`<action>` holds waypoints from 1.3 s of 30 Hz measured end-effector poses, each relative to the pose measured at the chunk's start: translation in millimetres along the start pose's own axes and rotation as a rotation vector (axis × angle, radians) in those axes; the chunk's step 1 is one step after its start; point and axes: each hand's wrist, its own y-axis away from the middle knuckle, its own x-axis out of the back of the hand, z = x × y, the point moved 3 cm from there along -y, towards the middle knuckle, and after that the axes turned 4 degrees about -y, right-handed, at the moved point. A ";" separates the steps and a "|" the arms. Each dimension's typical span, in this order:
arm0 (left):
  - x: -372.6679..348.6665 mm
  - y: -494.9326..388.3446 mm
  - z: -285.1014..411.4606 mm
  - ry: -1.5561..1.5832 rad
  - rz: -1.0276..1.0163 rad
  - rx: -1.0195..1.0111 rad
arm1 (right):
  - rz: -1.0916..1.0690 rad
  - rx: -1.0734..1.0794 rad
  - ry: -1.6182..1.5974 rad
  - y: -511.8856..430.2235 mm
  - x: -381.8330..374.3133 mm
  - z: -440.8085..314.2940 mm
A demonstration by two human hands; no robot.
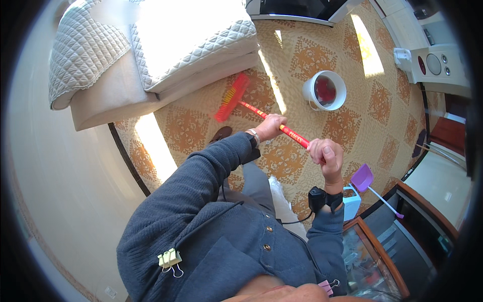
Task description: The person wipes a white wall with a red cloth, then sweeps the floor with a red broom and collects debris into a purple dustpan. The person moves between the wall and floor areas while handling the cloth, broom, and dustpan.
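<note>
Both of my hands are on a red broom handle (296, 136), which bears writing. My left hand (269, 126) is closed around it partway down. Nearer its upper end, my right hand (327, 156) grips it with the thumb raised along the top. The handle slants down to the left to a red broom head (233, 97) with a band of yellow, at floor level beside the sofa (203, 77). Whether its bristles press on the floor I cannot tell. Close by is my brown shoe (222, 133).
A white bucket (306, 90) holding dark water and something red stands on the patterned floor (286, 166). To the right are a purple dustpan (363, 177), a light-blue plastic stool (351, 204) and a wood-framed glass cabinet (371, 249). A white speaker (434, 64) stands farther right.
</note>
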 end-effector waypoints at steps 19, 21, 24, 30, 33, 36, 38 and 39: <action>-29.0 113.0 228.4 0.267 -0.959 -0.559 | 0.998 0.319 0.219 228.2 -172.8 -152.6; -27.8 155.9 229.6 0.419 -1.111 -0.539 | 1.074 0.241 0.265 237.7 -199.9 -150.0; -33.1 214.9 207.8 0.567 -1.393 -0.479 | 1.123 0.178 0.107 241.5 -229.5 -114.6; -62.2 269.1 118.3 0.541 -1.707 -0.473 | 1.353 -0.026 0.029 246.6 -247.3 6.6; -74.3 252.7 93.9 0.528 -1.815 -0.457 | 1.485 0.157 0.001 237.1 -243.2 24.1; -75.8 206.8 92.3 0.457 -1.742 -0.592 | 1.514 0.300 0.012 214.6 -225.5 12.7; -75.1 171.7 99.6 0.443 -1.700 -0.627 | 1.494 0.359 0.057 197.3 -206.4 -0.1; -75.5 155.5 103.2 0.443 -1.701 -0.620 | 1.492 0.381 0.061 189.6 -196.7 -5.4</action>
